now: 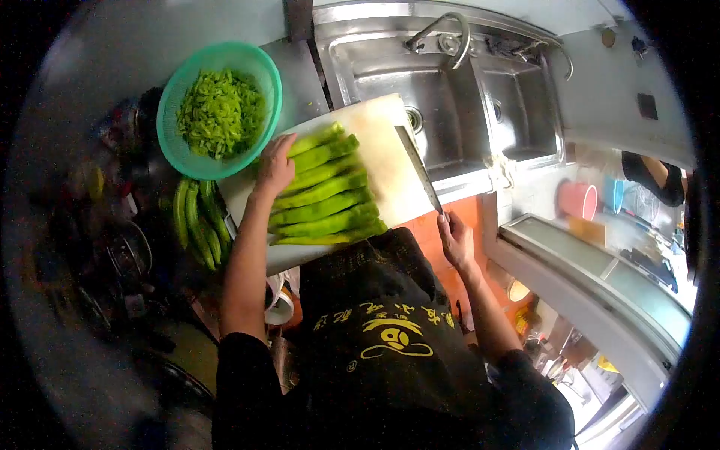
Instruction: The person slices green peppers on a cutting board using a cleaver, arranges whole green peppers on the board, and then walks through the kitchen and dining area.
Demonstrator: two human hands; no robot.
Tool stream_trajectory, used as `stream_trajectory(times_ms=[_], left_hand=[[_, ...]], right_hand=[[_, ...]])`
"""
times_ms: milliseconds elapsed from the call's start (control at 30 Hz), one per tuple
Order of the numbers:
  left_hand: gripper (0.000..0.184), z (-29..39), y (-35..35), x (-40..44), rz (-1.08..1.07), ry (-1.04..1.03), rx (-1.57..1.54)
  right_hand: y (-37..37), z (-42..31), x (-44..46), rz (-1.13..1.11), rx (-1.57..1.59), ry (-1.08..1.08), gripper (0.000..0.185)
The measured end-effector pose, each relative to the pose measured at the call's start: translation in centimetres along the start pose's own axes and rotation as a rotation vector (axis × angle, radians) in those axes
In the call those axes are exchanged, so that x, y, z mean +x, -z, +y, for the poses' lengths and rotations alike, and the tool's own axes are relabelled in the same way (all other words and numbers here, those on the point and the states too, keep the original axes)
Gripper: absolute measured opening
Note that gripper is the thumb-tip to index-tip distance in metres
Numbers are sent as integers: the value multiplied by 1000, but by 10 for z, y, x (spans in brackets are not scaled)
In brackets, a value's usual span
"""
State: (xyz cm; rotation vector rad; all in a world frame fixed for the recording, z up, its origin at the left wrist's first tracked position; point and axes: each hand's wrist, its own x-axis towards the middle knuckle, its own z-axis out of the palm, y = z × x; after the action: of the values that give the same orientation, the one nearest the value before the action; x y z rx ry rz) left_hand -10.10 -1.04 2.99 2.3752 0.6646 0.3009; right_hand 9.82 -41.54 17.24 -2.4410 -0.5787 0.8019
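Several long green peppers lie side by side in a row on a white cutting board. My left hand rests at the left end of the row, its fingers bent against the far peppers. In my right hand is a kitchen knife, gripped by its handle. The blade points away from me over the board's right edge, apart from the peppers. Beyond my left hand, a green colander holds chopped green pieces.
More whole long peppers lie left of the board. A steel double sink with a curved faucet borders the board at the back right. Dark cluttered cookware fills the left side. A pink bucket and another person's arm appear at the right.
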Motion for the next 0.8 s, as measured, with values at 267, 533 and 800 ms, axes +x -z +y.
stream_trajectory(times_ms=[267, 533, 800], left_hand=[[45, 26, 41, -93, 218, 259, -172], [25, 50, 43, -225, 796, 725, -565], [42, 94, -4, -176, 669, 897, -272]], right_hand=[[16, -6, 48, 43, -245, 523, 21], [-10, -38, 77, -217, -298, 973, 28], [-67, 12, 24, -319, -376, 1149, 45]])
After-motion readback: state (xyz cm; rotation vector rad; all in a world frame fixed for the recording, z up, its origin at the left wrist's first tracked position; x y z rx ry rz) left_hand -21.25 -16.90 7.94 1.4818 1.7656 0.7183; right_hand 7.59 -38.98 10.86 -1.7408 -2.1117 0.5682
